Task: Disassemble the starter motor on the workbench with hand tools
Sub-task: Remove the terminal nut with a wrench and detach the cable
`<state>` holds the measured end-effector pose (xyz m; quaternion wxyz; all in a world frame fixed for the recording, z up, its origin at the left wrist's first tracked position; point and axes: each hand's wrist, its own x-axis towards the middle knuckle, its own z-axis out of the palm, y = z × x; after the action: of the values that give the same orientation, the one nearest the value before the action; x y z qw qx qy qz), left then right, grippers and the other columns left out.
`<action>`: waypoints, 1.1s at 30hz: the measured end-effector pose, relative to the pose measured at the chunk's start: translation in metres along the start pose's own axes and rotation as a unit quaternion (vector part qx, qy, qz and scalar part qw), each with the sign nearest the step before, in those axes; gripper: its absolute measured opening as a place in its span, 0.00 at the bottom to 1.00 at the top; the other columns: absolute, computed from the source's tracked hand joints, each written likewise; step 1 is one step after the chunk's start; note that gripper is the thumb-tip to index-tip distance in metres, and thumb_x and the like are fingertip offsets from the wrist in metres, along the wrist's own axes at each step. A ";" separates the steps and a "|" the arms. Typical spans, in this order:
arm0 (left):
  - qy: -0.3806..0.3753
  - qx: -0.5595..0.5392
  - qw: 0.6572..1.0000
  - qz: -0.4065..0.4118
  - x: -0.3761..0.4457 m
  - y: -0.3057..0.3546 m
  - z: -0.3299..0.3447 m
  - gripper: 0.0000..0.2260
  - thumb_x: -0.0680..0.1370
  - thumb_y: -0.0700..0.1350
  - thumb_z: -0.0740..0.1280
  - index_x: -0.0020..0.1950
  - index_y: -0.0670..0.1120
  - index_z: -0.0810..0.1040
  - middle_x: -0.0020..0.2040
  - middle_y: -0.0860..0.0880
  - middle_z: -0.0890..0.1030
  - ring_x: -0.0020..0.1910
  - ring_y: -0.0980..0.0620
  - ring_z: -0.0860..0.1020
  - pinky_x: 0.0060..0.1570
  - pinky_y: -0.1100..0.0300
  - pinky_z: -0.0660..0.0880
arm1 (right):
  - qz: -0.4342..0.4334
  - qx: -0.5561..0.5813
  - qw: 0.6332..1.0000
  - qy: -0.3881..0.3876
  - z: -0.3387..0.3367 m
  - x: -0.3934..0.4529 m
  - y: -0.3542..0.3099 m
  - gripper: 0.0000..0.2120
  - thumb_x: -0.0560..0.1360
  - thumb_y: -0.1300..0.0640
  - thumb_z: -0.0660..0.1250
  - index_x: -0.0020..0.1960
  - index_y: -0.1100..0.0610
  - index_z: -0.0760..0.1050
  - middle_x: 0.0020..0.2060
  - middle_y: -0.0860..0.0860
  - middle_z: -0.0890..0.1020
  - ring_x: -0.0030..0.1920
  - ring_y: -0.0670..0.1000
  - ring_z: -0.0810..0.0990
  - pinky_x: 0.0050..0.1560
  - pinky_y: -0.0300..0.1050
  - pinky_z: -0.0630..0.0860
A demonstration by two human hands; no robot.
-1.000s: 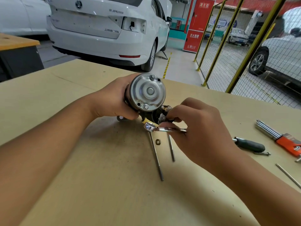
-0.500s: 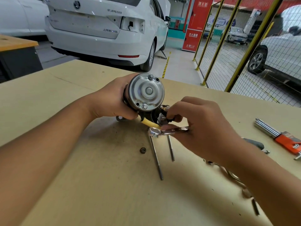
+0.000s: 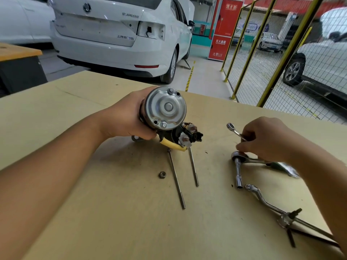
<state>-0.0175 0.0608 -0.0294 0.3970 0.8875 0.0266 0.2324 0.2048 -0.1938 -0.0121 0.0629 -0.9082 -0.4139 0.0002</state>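
Gripping the starter motor (image 3: 165, 109) round its body, the left hand (image 3: 127, 119) props it on the workbench (image 3: 56, 109) with the round end cap tilted up toward the camera, probably so the terminals and yellow lead (image 3: 172, 145) under the cap stay reachable. The wrist is bent inward, thumb under the casing. To the right of the motor, the right hand (image 3: 262, 139) hovers low with fingers curled round a small wrench (image 3: 234, 131), its ring end poking out toward the motor, just above a ratchet with a socket (image 3: 238, 166). In front of the motor lie two long bolts (image 3: 176, 181) and a loose nut (image 3: 162, 174), seemingly set aside within reach. A crank-shaped tool (image 3: 262, 199) lies further right of them
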 end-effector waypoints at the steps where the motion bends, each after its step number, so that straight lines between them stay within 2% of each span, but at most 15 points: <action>1: 0.001 0.002 1.000 0.002 0.000 0.000 0.000 0.39 0.57 0.36 0.75 0.62 0.67 0.75 0.52 0.64 0.82 0.52 0.61 0.82 0.46 0.66 0.79 | 0.006 -0.004 1.000 0.002 0.002 0.003 0.003 0.09 0.72 0.50 0.78 0.36 0.49 0.80 0.35 0.50 0.82 0.37 0.49 0.79 0.38 0.45 0.77; 5: 0.003 0.006 1.000 0.011 0.000 0.001 0.000 0.42 0.57 0.36 0.75 0.58 0.78 0.74 0.52 0.66 0.82 0.53 0.63 0.81 0.46 0.67 0.80 | -0.001 -0.016 1.000 0.007 0.007 0.006 0.007 0.11 0.71 0.48 0.78 0.35 0.44 0.78 0.37 0.46 0.82 0.39 0.47 0.78 0.39 0.44 0.75; 8: 0.005 0.006 1.000 0.014 0.001 0.000 0.000 0.43 0.57 0.36 0.74 0.58 0.78 0.74 0.52 0.67 0.82 0.52 0.65 0.81 0.46 0.71 0.77 | -0.010 -0.034 0.999 0.007 0.009 0.005 0.005 0.09 0.73 0.47 0.75 0.37 0.43 0.79 0.37 0.45 0.82 0.38 0.45 0.77 0.36 0.42 0.73; 11: 0.006 0.003 1.000 0.012 0.002 0.000 0.000 0.42 0.56 0.35 0.74 0.58 0.77 0.75 0.52 0.66 0.82 0.52 0.64 0.81 0.46 0.70 0.77 | -0.009 -0.019 1.000 -0.017 0.007 0.002 0.003 0.08 0.75 0.46 0.74 0.37 0.43 0.81 0.38 0.45 0.83 0.40 0.44 0.78 0.39 0.43 0.76; 14: 0.005 -0.002 1.000 0.009 0.001 -0.002 0.000 0.41 0.57 0.35 0.75 0.59 0.74 0.76 0.52 0.65 0.82 0.51 0.63 0.81 0.46 0.68 0.78 | -0.016 0.011 0.999 0.041 0.001 -0.004 -0.005 0.06 0.75 0.46 0.74 0.41 0.47 0.82 0.39 0.45 0.83 0.42 0.47 0.79 0.44 0.47 0.79; 16: 0.004 -0.004 1.000 0.004 0.001 -0.002 0.001 0.39 0.57 0.36 0.74 0.61 0.68 0.76 0.51 0.66 0.82 0.51 0.63 0.81 0.44 0.69 0.77 | -0.058 0.076 0.985 0.142 -0.005 -0.012 -0.019 0.06 0.74 0.48 0.75 0.40 0.48 0.82 0.35 0.43 0.82 0.39 0.45 0.79 0.44 0.47 0.78; 18: 0.006 -0.006 1.000 0.000 0.001 -0.001 0.002 0.38 0.56 0.36 0.74 0.61 0.64 0.75 0.52 0.66 0.82 0.51 0.64 0.81 0.44 0.70 0.77 | -0.148 0.163 0.949 0.225 -0.011 -0.026 -0.042 0.05 0.72 0.50 0.76 0.41 0.48 0.82 0.30 0.40 0.79 0.35 0.42 0.79 0.39 0.41 0.75; 20: 0.009 -0.007 1.000 -0.003 0.001 -0.001 0.002 0.38 0.56 0.36 0.74 0.61 0.65 0.76 0.52 0.65 0.82 0.51 0.64 0.81 0.44 0.70 0.77 | -0.257 0.169 0.926 0.221 -0.013 -0.041 -0.066 0.07 0.71 0.51 0.78 0.47 0.48 0.82 0.31 0.39 0.78 0.33 0.42 0.77 0.36 0.40 0.74; 22: 0.010 -0.009 1.000 -0.005 0.000 0.001 0.002 0.39 0.56 0.37 0.74 0.59 0.71 0.76 0.53 0.63 0.82 0.52 0.63 0.81 0.44 0.68 0.79 | -0.321 0.115 0.922 0.183 -0.006 -0.051 -0.080 0.12 0.72 0.50 0.77 0.54 0.47 0.81 0.36 0.41 0.79 0.32 0.40 0.72 0.35 0.43 0.75; 24: 0.010 -0.012 1.000 -0.004 0.000 0.003 0.002 0.38 0.54 0.43 0.75 0.59 0.72 0.76 0.54 0.63 0.82 0.54 0.63 0.81 0.48 0.66 0.80 | -0.330 0.049 0.928 0.169 0.004 -0.055 -0.087 0.17 0.72 0.51 0.77 0.60 0.45 0.80 0.40 0.42 0.79 0.34 0.44 0.70 0.35 0.44 0.74; 26: 0.008 -0.008 1.000 -0.001 -0.001 0.004 0.001 0.36 0.54 0.47 0.75 0.61 0.66 0.76 0.55 0.64 0.82 0.55 0.63 0.81 0.51 0.67 0.78 | -0.323 0.034 0.931 0.165 0.012 -0.055 -0.090 0.19 0.72 0.50 0.78 0.62 0.44 0.79 0.41 0.41 0.76 0.37 0.47 0.71 0.35 0.43 0.72; 28: 0.007 -0.003 1.000 -0.001 -0.002 0.003 0.001 0.37 0.55 0.42 0.76 0.62 0.64 0.75 0.56 0.62 0.82 0.56 0.63 0.81 0.53 0.66 0.79 | -0.323 0.057 0.928 0.175 0.019 -0.055 -0.090 0.18 0.73 0.49 0.77 0.62 0.44 0.80 0.40 0.40 0.74 0.37 0.47 0.72 0.34 0.43 0.72; 30: 0.006 -0.003 1.000 -0.003 -0.001 0.002 0.001 0.38 0.56 0.37 0.75 0.63 0.63 0.74 0.56 0.64 0.82 0.56 0.64 0.80 0.52 0.68 0.78 | -0.312 0.069 0.928 0.193 0.021 -0.054 -0.089 0.18 0.74 0.48 0.76 0.63 0.44 0.80 0.40 0.41 0.77 0.37 0.50 0.76 0.34 0.45 0.75; 33: 0.003 -0.001 1.000 -0.003 -0.001 0.000 0.001 0.39 0.57 0.36 0.74 0.63 0.63 0.74 0.54 0.68 0.82 0.56 0.66 0.80 0.51 0.72 0.75 | -0.296 0.059 0.929 0.216 0.022 -0.054 -0.089 0.18 0.73 0.46 0.76 0.63 0.43 0.81 0.40 0.44 0.80 0.37 0.53 0.78 0.33 0.47 0.76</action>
<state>-0.0177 0.0598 -0.0297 0.3986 0.8862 0.0301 0.2343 0.1007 -0.1740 -0.0270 0.2013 -0.7174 -0.6394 -0.1899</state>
